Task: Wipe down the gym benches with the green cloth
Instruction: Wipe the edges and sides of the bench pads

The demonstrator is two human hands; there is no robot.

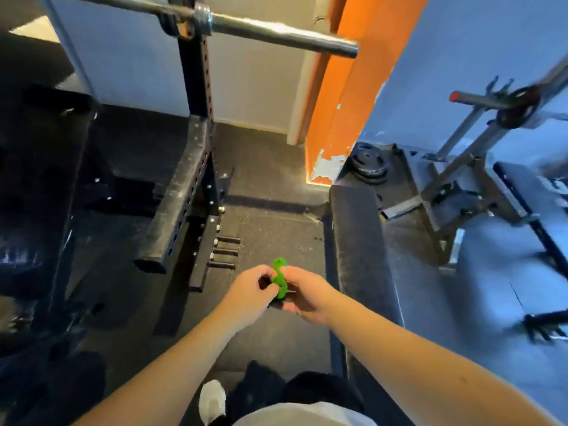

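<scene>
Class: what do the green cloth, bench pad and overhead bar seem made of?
The green cloth: soft matte fabric, bunched in folds. The bench pad: probably black vinyl, dull, dusty. The overhead bar: metal, grey with bright glints.

A strip of bare rubber floor (270, 229) runs open between the black bench (356, 241) on the right and the power rack's jutting safety arm (178, 198) and short pegs (226, 252) on the left, while the barbell (276, 29) crosses overhead and the orange pillar (347, 96) and stacked weight plates (368, 167) close the far end.
</scene>
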